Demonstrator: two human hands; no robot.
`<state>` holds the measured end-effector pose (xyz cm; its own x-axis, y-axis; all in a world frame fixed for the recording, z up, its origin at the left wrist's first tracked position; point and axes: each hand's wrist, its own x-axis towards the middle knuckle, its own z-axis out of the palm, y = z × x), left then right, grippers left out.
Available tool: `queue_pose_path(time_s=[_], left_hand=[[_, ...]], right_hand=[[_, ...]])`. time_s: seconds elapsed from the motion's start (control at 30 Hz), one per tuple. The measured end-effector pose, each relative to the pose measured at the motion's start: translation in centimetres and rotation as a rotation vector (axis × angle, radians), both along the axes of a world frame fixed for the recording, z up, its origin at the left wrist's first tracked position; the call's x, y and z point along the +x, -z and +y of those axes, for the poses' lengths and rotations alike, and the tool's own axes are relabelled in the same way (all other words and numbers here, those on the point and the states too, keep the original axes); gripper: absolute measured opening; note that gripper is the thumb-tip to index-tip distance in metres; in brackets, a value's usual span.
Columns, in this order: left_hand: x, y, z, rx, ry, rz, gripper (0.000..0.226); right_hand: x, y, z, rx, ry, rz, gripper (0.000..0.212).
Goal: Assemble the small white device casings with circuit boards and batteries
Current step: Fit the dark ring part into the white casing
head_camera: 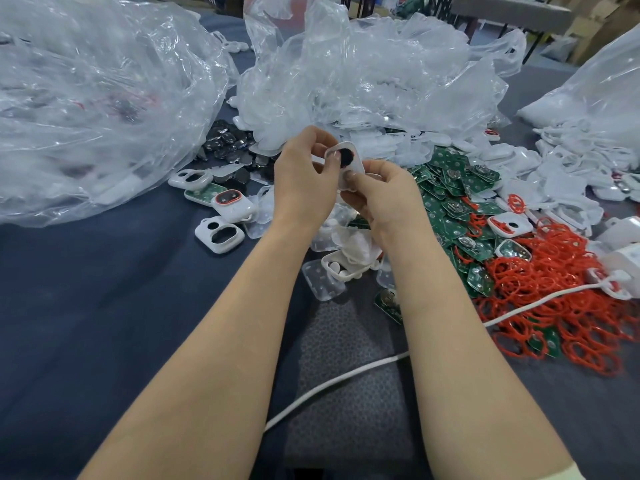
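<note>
Both hands are raised over the table (104,306) and hold one white casing (348,168) between them, in front of the centre bag. The left hand (304,178) grips its left edge with curled fingers and the thumb set on the face. The right hand (384,195) pinches the lower right edge, thumb tip on the face. A dark round part (345,156) sits in the casing's opening; what it is cannot be told. The large clear bag (86,116) at left holds dim dark and red shapes, not identifiable through the film. The centre bag (363,74) lies open, with pale plastic pieces spilling from its mouth onto the cloth. The right bag (595,88) holds white parts, with more loose beside it. Loose stock on the table: black parts (225,143) near the left bag, green circuit boards (450,206) heaped just right of the hands, red rings (554,306) piled beyond those. Three white shells (219,234) lie left of the forearms, one fitted with a red ring. A shallow white shell (341,270) under the hands contains small white pieces. A white cable (346,375) crosses the table beneath the right forearm.
</note>
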<state>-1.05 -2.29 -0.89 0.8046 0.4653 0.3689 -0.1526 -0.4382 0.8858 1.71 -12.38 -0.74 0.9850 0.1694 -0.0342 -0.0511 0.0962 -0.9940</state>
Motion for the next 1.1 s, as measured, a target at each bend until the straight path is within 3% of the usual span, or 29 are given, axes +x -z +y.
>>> queue_pose_path(time_s=[0.33,0.73,0.97,1.1], left_hand=[[0.1,0.1,0.4,-0.007,0.066,0.051,0.009],[0.1,0.0,0.3,-0.003,0.069,0.067,0.009],[-0.2,-0.5,0.1,-0.269,0.144,0.112,0.020],[-0.2,-0.4,0.0,-0.301,0.198,0.191,0.007]], right_hand=[[0.3,-0.1,-1.1,-0.185,-0.036,-0.024,0.011],[0.3,-0.1,-1.0,-0.210,-0.034,-0.020,0.010],[0.6,-0.2,-1.3,-0.106,0.031,0.037,0.011],[0.6,-0.2,-1.3,-0.119,0.057,0.011,0.012]])
